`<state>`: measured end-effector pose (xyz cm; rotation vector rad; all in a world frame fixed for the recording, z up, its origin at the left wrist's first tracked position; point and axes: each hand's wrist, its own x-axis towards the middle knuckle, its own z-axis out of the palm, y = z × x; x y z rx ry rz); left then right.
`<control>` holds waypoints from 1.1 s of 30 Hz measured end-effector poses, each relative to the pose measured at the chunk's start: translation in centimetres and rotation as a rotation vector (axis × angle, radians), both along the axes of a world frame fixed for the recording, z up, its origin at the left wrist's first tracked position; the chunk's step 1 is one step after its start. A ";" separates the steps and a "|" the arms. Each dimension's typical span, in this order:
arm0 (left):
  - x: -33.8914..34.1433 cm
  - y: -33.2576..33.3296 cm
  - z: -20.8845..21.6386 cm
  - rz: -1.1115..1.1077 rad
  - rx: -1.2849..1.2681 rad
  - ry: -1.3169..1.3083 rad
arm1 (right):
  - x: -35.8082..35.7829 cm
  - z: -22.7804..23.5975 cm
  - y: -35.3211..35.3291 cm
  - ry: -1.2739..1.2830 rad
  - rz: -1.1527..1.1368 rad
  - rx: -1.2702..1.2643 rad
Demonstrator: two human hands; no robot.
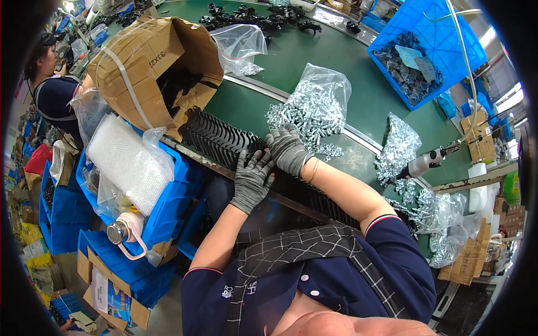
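Observation:
Both my hands wear grey striped knit gloves and meet over a row of black curved parts with ring ends (216, 134) along the bench's near edge. My left hand (252, 180) lies on the row with its fingers stretched and a little apart. Just right of it, my right hand (288, 150) bends its fingers down toward the row. Its fingertips are partly hidden, and what they hold, if anything, does not show. Beyond my right hand, small silvery metal fasteners (319, 115) spill out of a clear plastic bag (335, 84).
A cardboard box (134, 61) lies tipped at the row's left end, with black parts inside. Blue crates (174, 193) hold bubble wrap (131, 162) and a pink bottle (131, 227). A power screwdriver (423, 164) and another bag of fasteners (399, 140) sit right. Another person works far left.

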<state>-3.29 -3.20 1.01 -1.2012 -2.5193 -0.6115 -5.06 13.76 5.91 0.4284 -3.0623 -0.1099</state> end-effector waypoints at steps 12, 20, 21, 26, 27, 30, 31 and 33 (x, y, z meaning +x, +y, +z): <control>0.0 -0.1 -0.1 -0.008 -0.038 -0.028 | 0.4 -0.3 0.1 0.096 -0.005 -0.111; -0.1 0.1 -0.1 -0.009 -0.031 -0.032 | 0.3 -0.3 -0.3 0.128 -0.053 -0.136; -0.1 0.0 -0.1 -0.019 -0.030 -0.031 | 0.1 0.1 -0.6 0.052 -0.066 -0.094; 0.0 0.1 -0.1 -0.016 -0.052 -0.022 | 0.3 -0.1 -0.3 0.024 -0.073 -0.056; 0.0 0.1 0.0 -0.016 -0.054 -0.019 | 0.4 -0.2 -0.2 0.086 -0.057 -0.079; 0.0 0.2 0.1 -0.016 -0.057 -0.018 | -0.2 -0.4 -0.4 0.029 -0.079 -0.003; 0.0 0.2 0.3 -0.014 -0.058 -0.022 | -0.3 -0.1 -0.4 0.000 -0.089 0.035; -0.1 0.2 0.3 -0.014 -0.058 -0.024 | -0.5 1.0 -0.2 -0.070 -0.096 0.002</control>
